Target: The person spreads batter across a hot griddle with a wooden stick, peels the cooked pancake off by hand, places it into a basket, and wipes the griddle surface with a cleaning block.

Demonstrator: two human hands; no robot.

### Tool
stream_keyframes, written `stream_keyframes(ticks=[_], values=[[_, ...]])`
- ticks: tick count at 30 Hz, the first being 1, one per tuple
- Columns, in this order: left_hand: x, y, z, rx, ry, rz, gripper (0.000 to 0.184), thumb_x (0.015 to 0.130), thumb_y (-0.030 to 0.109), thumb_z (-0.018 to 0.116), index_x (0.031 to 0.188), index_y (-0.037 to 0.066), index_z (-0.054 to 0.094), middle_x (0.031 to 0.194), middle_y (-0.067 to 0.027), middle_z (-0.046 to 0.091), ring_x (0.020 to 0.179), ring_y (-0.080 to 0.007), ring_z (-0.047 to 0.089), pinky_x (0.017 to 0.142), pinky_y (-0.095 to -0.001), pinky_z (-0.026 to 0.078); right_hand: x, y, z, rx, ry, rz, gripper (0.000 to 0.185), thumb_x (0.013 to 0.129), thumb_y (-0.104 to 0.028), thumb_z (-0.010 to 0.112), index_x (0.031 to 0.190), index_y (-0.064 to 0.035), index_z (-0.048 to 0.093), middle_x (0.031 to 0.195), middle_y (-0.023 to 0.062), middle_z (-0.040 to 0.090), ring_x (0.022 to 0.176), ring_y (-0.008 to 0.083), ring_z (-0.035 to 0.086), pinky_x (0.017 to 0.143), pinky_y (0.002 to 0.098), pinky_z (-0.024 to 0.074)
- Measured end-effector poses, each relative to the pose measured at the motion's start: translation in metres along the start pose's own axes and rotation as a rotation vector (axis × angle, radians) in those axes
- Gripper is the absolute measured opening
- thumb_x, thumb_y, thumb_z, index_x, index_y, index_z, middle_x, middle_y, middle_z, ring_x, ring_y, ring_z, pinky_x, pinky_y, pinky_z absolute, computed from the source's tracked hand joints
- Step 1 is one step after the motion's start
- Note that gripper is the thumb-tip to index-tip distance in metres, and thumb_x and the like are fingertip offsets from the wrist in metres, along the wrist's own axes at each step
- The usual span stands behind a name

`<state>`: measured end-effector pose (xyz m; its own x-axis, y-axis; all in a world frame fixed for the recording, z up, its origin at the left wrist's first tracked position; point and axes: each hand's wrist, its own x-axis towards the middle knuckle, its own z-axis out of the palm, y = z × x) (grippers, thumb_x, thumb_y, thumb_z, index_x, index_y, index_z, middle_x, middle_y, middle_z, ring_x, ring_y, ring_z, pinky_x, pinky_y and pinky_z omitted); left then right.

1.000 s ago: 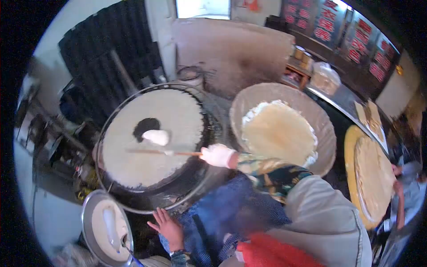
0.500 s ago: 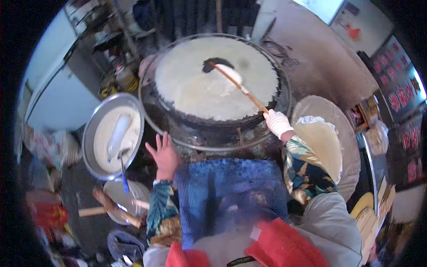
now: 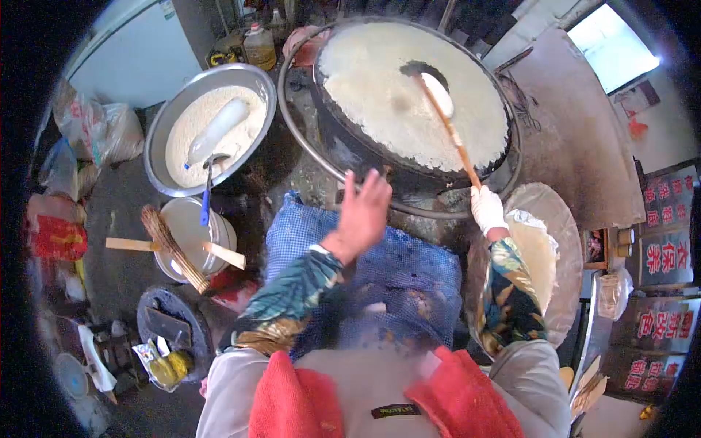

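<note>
My right hand, in a white glove, grips the lower end of a long wooden-handled spreader. The spreader's white, batter-coated head lies on the pale batter that covers most of a large round griddle. Beside the head, a dark bare patch shows through the layer. My left hand is bare, its fingers apart and somewhat blurred. It holds nothing and hovers near the metal ring at the griddle's front, above a blue checked cloth.
On the left, a metal basin contains batter, a whitish elongated object and a blue-handled ladle. Below it, a brush rests across a white bucket. At right, a round tray bears thin pale sheets.
The view has turned, shifting the griddle up and to the right. My left hand has moved right, in front of the blue cloth. My right hand keeps hold of the spreader, its head still on the batter.
</note>
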<state>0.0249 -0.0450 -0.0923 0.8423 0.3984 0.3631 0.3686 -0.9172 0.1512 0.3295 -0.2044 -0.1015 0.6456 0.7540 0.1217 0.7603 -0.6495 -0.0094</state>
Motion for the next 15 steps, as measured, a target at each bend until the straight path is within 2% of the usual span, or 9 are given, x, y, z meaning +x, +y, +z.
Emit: stream_keyframes(ticks=[1, 4, 7, 9, 10, 11, 12, 13, 15], values=[[-0.007, 0.017, 0.008, 0.076, -0.070, 0.044, 0.048, 0.079, 0.017, 0.052, 0.124, 0.001, 0.054, 0.133, -0.0124, 0.049, 0.133, -0.0295, 0.036, 0.108, -0.0655, 0.014, 0.005, 0.003, -0.007, -0.001, -0.003, 0.037, 0.036, 0.095, -0.037, 0.044, 0.087, -0.0034, 0.054, 0.078, 0.0249, 0.063, 0.076, 0.0431, 0.060, 0.072, 0.0528, 0.0467], [-0.019, 0.029, 0.022, 0.123, -0.161, -0.004, 0.049, 0.082, 0.017, 0.047, 0.128, 0.000, 0.051, 0.138, -0.0120, 0.046, 0.135, -0.0290, 0.032, 0.108, -0.0660, 0.012, 0.009, -0.008, -0.025, -0.025, 0.015, -0.029, 0.037, 0.095, -0.038, 0.044, 0.087, -0.0035, 0.054, 0.078, 0.0244, 0.063, 0.077, 0.0430, 0.061, 0.073, 0.0523, 0.0471], [-0.025, 0.011, 0.020, 0.145, -0.069, -0.021, 0.048, 0.084, 0.015, 0.046, 0.129, -0.001, 0.050, 0.140, -0.0130, 0.043, 0.136, -0.0294, 0.031, 0.109, -0.0661, 0.009, 0.003, -0.012, -0.027, 0.003, -0.007, -0.086, 0.037, 0.095, -0.038, 0.044, 0.084, -0.0043, 0.054, 0.075, 0.0230, 0.063, 0.074, 0.0435, 0.061, 0.071, 0.0523, 0.0476], [-0.026, -0.004, 0.020, 0.120, -0.091, -0.053, 0.049, 0.085, 0.014, 0.044, 0.131, -0.002, 0.047, 0.141, -0.0131, 0.043, 0.136, -0.0299, 0.031, 0.109, -0.0663, 0.008, 0.002, 0.008, -0.008, 0.033, 0.017, 0.024, 0.037, 0.095, -0.038, 0.045, 0.082, -0.0050, 0.054, 0.071, 0.0224, 0.062, 0.070, 0.0441, 0.060, 0.068, 0.0532, 0.0479], [-0.027, -0.011, 0.019, 0.117, -0.032, -0.043, 0.046, 0.085, 0.013, 0.044, 0.127, -0.006, 0.049, 0.136, -0.0166, 0.046, 0.134, -0.0316, 0.033, 0.108, -0.0667, 0.010, 0.008, 0.016, -0.005, -0.043, 0.053, 0.017, 0.037, 0.095, -0.038, 0.044, 0.082, -0.0047, 0.054, 0.071, 0.0233, 0.062, 0.068, 0.0445, 0.060, 0.065, 0.0539, 0.0480], [-0.027, -0.016, 0.017, 0.122, -0.064, -0.042, 0.046, 0.085, 0.013, 0.044, 0.127, -0.006, 0.049, 0.136, -0.0166, 0.046, 0.134, -0.0316, 0.033, 0.108, -0.0667, 0.010, 0.012, 0.015, -0.009, -0.039, 0.044, 0.011, 0.037, 0.095, -0.038, 0.045, 0.085, -0.0034, 0.055, 0.077, 0.0254, 0.062, 0.075, 0.0447, 0.060, 0.068, 0.0533, 0.0472], [-0.027, -0.021, 0.015, 0.098, -0.033, -0.065, 0.046, 0.084, 0.012, 0.045, 0.126, -0.006, 0.049, 0.136, -0.0169, 0.046, 0.134, -0.0320, 0.033, 0.108, -0.0672, 0.010, 0.014, 0.005, -0.016, -0.042, 0.018, 0.051, 0.038, 0.095, -0.038, 0.044, 0.085, -0.0033, 0.055, 0.079, 0.0262, 0.062, 0.076, 0.0452, 0.059, 0.068, 0.0533, 0.0468], [-0.026, -0.028, 0.014, 0.078, -0.010, -0.087, 0.046, 0.083, 0.011, 0.045, 0.126, -0.006, 0.050, 0.135, -0.0171, 0.046, 0.134, -0.0323, 0.034, 0.107, -0.0676, 0.010, 0.014, 0.001, -0.016, 0.002, 0.039, -0.025, 0.038, 0.095, -0.039, 0.044, 0.085, -0.0033, 0.054, 0.078, 0.0264, 0.061, 0.076, 0.0457, 0.059, 0.067, 0.0531, 0.0464], [-0.027, -0.038, 0.009, 0.181, -0.034, -0.116, 0.047, 0.082, 0.013, 0.049, 0.127, -0.001, 0.050, 0.139, -0.0126, 0.045, 0.134, -0.0305, 0.034, 0.105, -0.0696, 0.010, 0.008, -0.005, -0.015, 0.002, 0.000, -0.082, 0.038, 0.096, -0.039, 0.041, 0.086, -0.0052, 0.055, 0.077, 0.0239, 0.062, 0.075, 0.0435, 0.061, 0.065, 0.0534, 0.0477]])
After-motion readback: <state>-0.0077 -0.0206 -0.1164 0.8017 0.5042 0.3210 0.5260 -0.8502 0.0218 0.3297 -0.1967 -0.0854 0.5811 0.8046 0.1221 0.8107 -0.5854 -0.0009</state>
